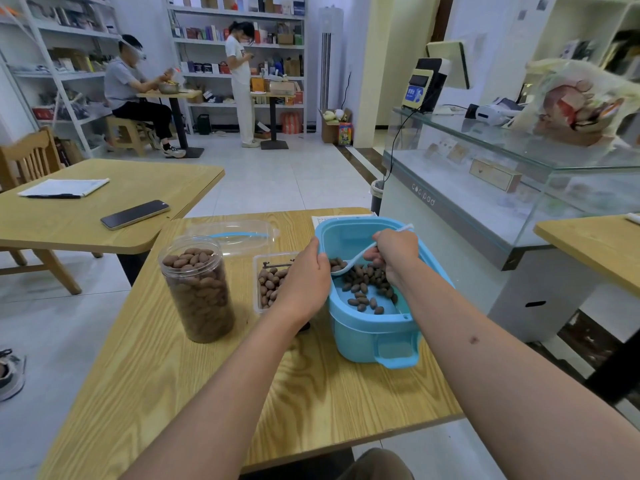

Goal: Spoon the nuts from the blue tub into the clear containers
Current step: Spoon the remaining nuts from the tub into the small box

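Wood-grain table [214,375] amid shop shelves [239,43]; left hand [304,282] grips blue tub [374,334], right hand [393,251] spoon [349,263]

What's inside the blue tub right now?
Loose brown nuts on the blue tub floor, plus the white spoon held by the right hand. That hand covers some nuts beneath it.

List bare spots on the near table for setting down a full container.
Free: the wide near strip of the table, between the front edge and the round jar and blue tub; also the left edge beside the jar. Crowded: the far half, where jar, square container, clear lid, tub and both hands bunch together.
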